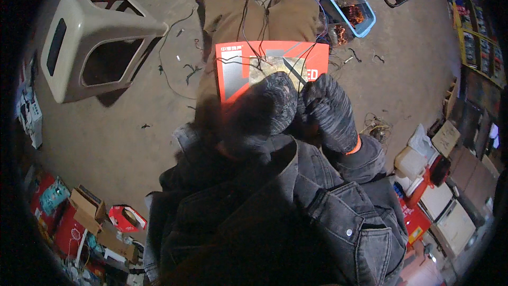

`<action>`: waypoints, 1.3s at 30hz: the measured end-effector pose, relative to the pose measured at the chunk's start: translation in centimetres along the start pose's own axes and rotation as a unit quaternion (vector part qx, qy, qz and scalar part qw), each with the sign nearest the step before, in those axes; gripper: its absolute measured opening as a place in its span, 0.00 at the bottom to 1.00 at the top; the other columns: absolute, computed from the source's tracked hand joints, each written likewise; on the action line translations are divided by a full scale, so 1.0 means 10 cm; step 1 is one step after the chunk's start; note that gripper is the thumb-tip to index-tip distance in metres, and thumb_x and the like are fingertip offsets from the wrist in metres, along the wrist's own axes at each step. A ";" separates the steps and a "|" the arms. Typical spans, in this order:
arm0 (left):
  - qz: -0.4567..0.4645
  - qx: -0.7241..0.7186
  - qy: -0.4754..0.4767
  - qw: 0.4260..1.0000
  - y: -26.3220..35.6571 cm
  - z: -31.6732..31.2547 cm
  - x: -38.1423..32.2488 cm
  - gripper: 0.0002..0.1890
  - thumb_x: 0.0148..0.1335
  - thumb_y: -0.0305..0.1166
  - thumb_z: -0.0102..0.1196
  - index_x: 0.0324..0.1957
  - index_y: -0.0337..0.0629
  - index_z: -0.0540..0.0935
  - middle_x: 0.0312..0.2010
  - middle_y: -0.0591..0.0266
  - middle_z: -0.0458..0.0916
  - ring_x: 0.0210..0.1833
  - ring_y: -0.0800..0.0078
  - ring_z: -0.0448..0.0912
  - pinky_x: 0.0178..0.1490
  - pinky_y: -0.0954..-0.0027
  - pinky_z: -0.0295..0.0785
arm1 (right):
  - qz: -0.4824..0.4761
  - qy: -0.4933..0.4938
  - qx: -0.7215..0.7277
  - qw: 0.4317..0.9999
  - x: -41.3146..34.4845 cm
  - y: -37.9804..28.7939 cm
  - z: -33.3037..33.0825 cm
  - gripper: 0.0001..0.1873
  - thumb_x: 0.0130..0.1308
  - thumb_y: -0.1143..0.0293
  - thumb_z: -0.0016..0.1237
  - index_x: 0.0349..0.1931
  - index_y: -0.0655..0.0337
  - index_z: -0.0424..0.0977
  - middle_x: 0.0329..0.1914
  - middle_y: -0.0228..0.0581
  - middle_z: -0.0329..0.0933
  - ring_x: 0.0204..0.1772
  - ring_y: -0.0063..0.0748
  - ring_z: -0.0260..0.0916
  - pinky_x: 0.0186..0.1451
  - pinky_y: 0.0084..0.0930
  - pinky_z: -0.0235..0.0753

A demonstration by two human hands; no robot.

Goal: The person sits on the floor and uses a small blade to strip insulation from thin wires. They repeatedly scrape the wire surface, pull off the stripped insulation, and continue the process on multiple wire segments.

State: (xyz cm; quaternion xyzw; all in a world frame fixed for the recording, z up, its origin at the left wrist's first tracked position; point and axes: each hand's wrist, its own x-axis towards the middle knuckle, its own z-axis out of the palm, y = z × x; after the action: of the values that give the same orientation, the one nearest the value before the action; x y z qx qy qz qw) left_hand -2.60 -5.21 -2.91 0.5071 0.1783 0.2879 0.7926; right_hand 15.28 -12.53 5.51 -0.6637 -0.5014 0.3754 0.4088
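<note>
An orange-red box panel (238, 83) with grey shapes and printed letters lies across my lap. On it rests a smaller yellowish, stained sheet (260, 73). Several thin black wires (247, 41) trail over my legs and onto the panel. My left hand (278, 101), in a dark grey knit glove, curls over the panel's near edge, partly in shadow. Beside it my right hand (331, 107), in a matching glove with an orange cuff, is bent inward. The fingertips of both close around a black wire (300, 77), whose end is hidden between them.
A beige plastic housing (69, 51) with openings stands on the floor at left. A blue-rimmed clear container (371, 18) with copper wire is beyond my right knee. Wire scraps (192, 72) litter the concrete floor. Cardboard boxes (85, 208) crowd the lower left; a plastic jug (408, 163) is at right.
</note>
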 end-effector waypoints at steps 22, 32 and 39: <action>0.169 0.602 -0.011 0.780 0.66 -0.13 0.30 0.08 0.60 0.30 0.58 0.38 0.37 0.79 0.36 0.50 0.78 0.43 0.54 0.78 0.50 0.59 0.74 | 0.178 0.174 -0.475 0.844 -0.23 0.55 -1.39 0.20 0.64 0.73 0.55 0.57 0.57 0.76 0.43 0.44 0.83 0.40 0.40 0.81 0.45 0.34 0.79; 0.211 0.512 0.025 0.832 0.51 -0.15 0.30 0.07 0.58 0.24 0.58 0.39 0.37 0.79 0.37 0.52 0.77 0.43 0.56 0.78 0.49 0.61 0.74 | -0.165 -0.044 -0.266 0.949 0.38 0.07 -0.18 0.18 0.58 0.65 0.58 0.50 0.57 0.79 0.55 0.44 0.77 0.60 0.51 0.71 0.64 0.43 0.69; 0.221 0.518 0.066 0.824 0.49 -0.24 0.37 0.06 0.62 0.26 0.56 0.40 0.36 0.79 0.37 0.53 0.77 0.43 0.59 0.79 0.48 0.62 0.75 | -0.171 -0.024 -0.242 0.955 0.35 -0.14 -0.04 0.10 0.58 0.70 0.57 0.41 0.58 0.80 0.43 0.39 0.79 0.46 0.45 0.76 0.49 0.39 0.75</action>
State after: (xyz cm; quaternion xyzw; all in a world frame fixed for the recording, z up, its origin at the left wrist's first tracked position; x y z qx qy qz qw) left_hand -2.48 0.34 0.56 0.8488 0.2361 0.3530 0.3150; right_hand 15.94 -8.98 6.63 -0.6377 -0.6930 0.1833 0.2820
